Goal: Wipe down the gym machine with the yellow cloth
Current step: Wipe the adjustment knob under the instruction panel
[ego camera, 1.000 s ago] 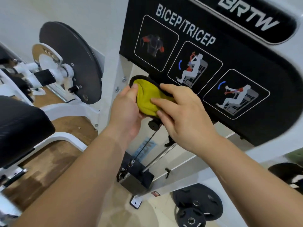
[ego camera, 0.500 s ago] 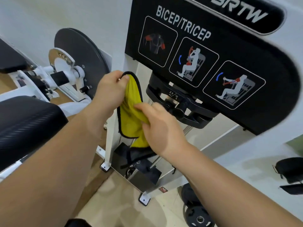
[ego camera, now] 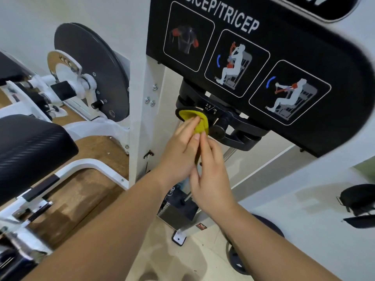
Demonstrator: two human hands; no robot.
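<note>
Half a second ago the yellow cloth (ego camera: 193,119) hung open between the hands. It is now bunched against the black weight knob (ego camera: 220,129) under the gym machine's (ego camera: 250,137) instruction panel (ego camera: 304,47). The left hand (ego camera: 178,153) grips the wad and the right hand (ego camera: 212,179) pinches its tail — wiping here can begin. Clearance is tight: panel edge above, white post (ego camera: 147,128) just left — open room near and below.

Soft yellow cloth (ego camera: 195,121), matt black panel (ego camera: 304,57)
</note>
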